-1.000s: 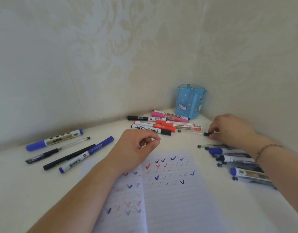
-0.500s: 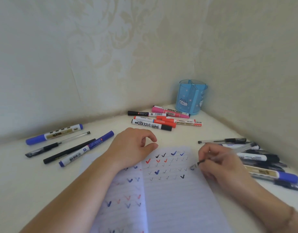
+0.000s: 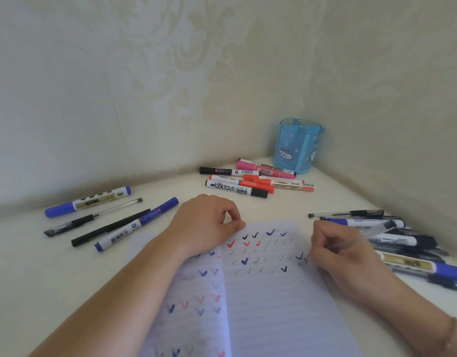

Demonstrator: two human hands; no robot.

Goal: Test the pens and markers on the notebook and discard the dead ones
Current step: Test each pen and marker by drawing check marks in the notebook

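Note:
An open lined notebook (image 3: 268, 300) with rows of black, red and blue ticks lies in front of me. My left hand (image 3: 204, 225) rests on its top left part, fingers loosely curled, holding nothing. My right hand (image 3: 343, 253) grips a thin clear pen (image 3: 351, 242), blurred, with its tip down at the page's right edge near a blue tick. Pens and markers lie in three groups: a left group (image 3: 111, 220), a back group (image 3: 255, 180) and a right group (image 3: 392, 240).
A blue pen holder (image 3: 295, 148) with a cat picture stands in the far corner where two walls meet. The white desk surface (image 3: 42, 279) stretches to the left. The right pile of pens runs close to the right wall.
My right hand took a clear pen from near the back group, brought it to the notebook's right edge and now moves its tip on the page. The left hand stayed put.

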